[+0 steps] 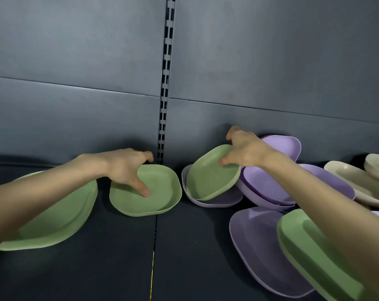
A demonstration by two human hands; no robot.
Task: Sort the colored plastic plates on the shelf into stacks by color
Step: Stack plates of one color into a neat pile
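Note:
My left hand grips the far rim of a small green plate lying flat on the dark shelf, thumb inside, fingers over the back edge. My right hand pinches the upper rim of another small green plate, which is tilted and sits in a purple plate. A stack of large green plates lies under my left forearm. More purple plates lean in a heap behind my right arm.
A large purple plate and an upturned green plate stack lie at the front right. Beige plates sit at the far right. The dark back wall with a slotted upright stands close behind.

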